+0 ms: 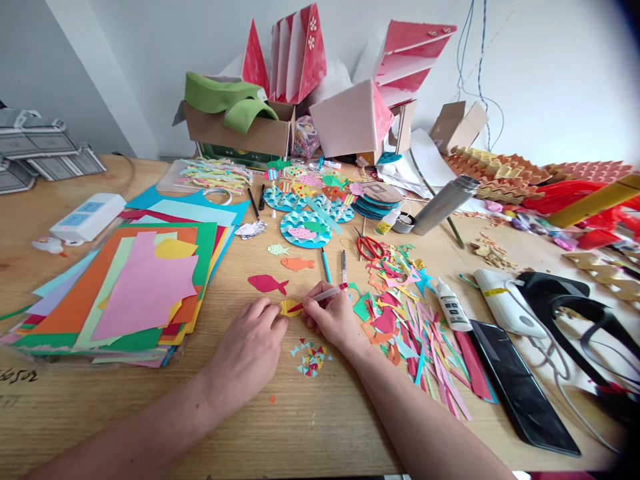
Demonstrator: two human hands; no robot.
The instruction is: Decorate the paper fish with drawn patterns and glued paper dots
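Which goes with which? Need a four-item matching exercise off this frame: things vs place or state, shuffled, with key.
Things
1. red-tipped pen
2. yellow paper fish
3. scissors
4. phone

Place or state
A. red handles
B. at the left hand's fingertips
C. screen dark
D. held in the right hand

Pairs: 1-D, 2-B, 3-A, 4-C

The fingertips of the left hand (pixel 255 333) cover part of the small yellow paper fish (pixel 289 307), and the curled fingers of the right hand (pixel 329 315) hide a stretch of the slim white-and-red pen (pixel 331 292). Just below the fingers, the tiny red, blue and yellow paper scraps (pixel 313 360) are too small to count. Far left of the fingers, the view's edge cuts off the grey panelled model (pixel 45 143); far right, it cuts off the long yellow tube (pixel 600 201).
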